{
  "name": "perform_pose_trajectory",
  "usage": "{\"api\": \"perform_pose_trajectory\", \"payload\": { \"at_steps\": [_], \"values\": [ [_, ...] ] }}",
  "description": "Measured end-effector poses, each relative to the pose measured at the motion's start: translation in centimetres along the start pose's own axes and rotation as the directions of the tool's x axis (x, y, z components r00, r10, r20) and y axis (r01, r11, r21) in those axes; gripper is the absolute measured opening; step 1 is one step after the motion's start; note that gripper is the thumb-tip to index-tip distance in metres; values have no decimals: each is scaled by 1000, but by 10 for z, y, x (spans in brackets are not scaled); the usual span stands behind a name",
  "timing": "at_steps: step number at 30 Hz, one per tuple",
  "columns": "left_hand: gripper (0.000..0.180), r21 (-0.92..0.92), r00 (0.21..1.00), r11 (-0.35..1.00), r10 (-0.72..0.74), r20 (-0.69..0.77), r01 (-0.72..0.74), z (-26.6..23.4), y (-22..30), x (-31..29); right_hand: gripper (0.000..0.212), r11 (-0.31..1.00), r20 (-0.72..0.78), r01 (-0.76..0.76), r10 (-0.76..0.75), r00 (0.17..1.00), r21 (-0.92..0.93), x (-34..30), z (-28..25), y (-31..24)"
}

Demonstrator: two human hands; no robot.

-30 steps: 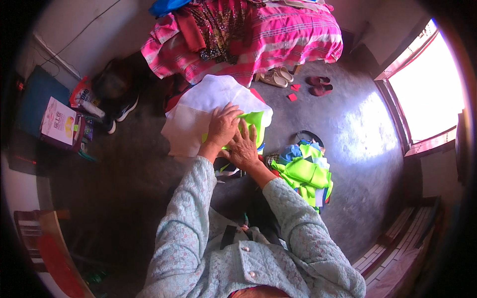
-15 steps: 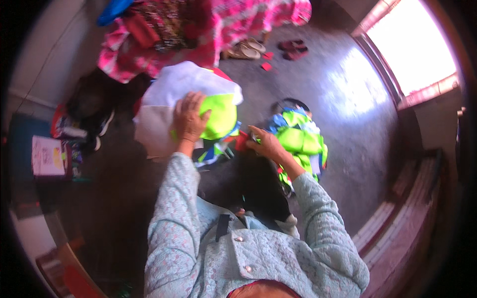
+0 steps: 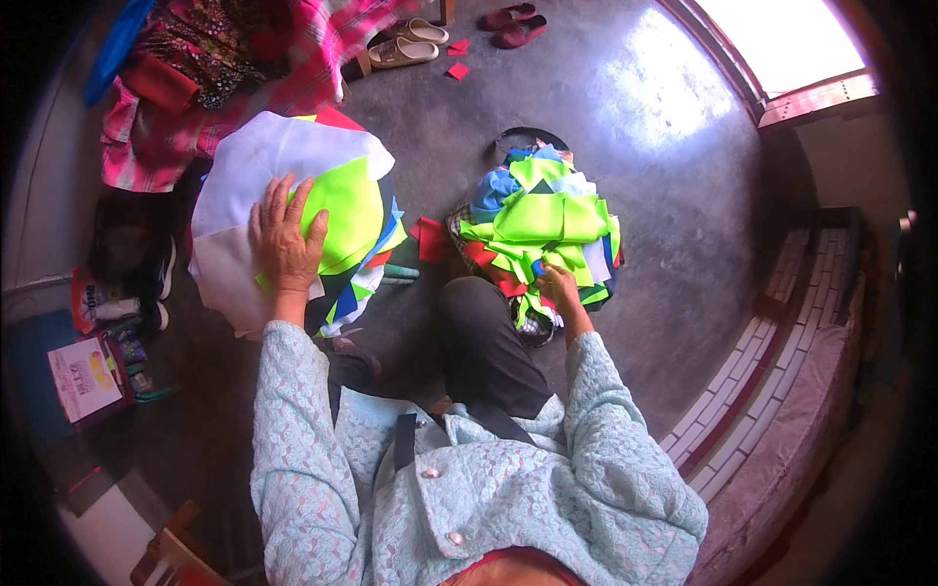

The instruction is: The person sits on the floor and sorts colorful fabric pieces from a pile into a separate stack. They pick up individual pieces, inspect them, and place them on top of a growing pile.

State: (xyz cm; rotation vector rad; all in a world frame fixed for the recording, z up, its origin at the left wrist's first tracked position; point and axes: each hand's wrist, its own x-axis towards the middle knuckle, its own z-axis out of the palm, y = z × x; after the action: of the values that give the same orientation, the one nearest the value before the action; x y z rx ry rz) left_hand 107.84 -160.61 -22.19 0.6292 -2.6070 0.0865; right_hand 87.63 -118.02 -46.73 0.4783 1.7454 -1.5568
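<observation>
The left hand (image 3: 289,242) lies flat, fingers spread, across the white cloth (image 3: 244,161) and green piece (image 3: 352,217). The right hand (image 3: 560,287) is curled at the scraps (image 3: 550,217) heaped beyond it; whether it grips one, I cannot tell. A red scrap (image 3: 430,240) lies between the hands.

My long-sleeved textured jacket (image 3: 547,498) is pale blue and mottled; my long trousers (image 3: 489,342) are black. My broad, rounded cloth (image 3: 234,176) is white, its smooth fabric piece (image 3: 347,220) neon green. My heaped fabric scraps (image 3: 547,217) mix neon green, blue, white, red.
</observation>
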Motion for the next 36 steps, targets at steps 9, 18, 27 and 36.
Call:
{"api": "perform_pose_trajectory", "payload": {
  "at_steps": [9, 18, 27, 36],
  "values": [
    [45, -42, 999, 999, -27, 31, 28, 2, 1, 0, 54, 999, -110, 30, -34, 993, -32, 31, -8, -16],
    [44, -46, 997, 999, 2, 77, 2, 3, 8, 15, 68, 609, -2, 218, -339, 941, -763, 142, -69, 47],
    [44, -20, 995, 999, -48, 87, 50, -3, 4, 3, 94, 544, -113, 35, -236, 965, -838, 136, -37, 9],
    [45, 7, 995, 999, -32, 96, 31, -5, 6, 4, 51, 826, -151, 241, -190, 970, 510, 102, -47, -28]
  ]
}}
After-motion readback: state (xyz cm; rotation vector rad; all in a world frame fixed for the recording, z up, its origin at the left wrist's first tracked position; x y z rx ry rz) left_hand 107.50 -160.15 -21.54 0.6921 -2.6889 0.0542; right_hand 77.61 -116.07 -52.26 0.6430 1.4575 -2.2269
